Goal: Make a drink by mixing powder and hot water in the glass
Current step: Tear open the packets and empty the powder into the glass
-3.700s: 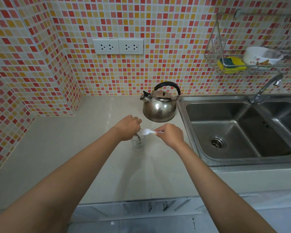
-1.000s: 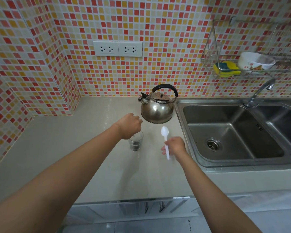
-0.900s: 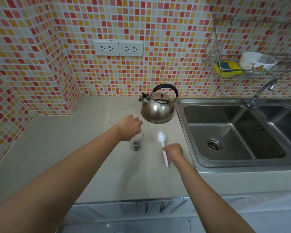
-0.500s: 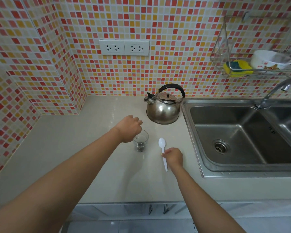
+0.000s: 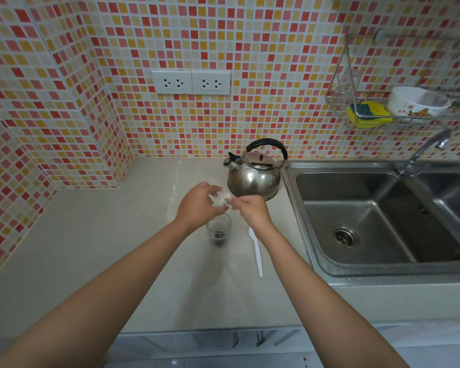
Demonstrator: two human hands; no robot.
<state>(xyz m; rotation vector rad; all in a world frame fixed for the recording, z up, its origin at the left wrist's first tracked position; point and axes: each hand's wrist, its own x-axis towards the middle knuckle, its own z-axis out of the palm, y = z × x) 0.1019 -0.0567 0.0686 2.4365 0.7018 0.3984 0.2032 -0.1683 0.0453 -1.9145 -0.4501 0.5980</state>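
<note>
Both hands meet just above the glass [image 5: 218, 229], which stands on the counter [image 5: 96, 235] with dark powder at its bottom. The left hand [image 5: 197, 205] curls its fingers [image 5: 210, 188] round a small clear container [image 5: 221, 200]; the right hand [image 5: 250, 211] pinches at that container's near side, though what exactly it grips is too small to tell. The glass lies straight below the fingers, so tipping the container down should reach it. The white plastic spoon [image 5: 256, 251] lies flat just right of the glass, long axis running towards the person, bowl away, nearer the right hand. The steel kettle [image 5: 254, 176] stands behind, handle upright, also closer to the right hand. Count: one glass, one spoon, one kettle, one container
</note>
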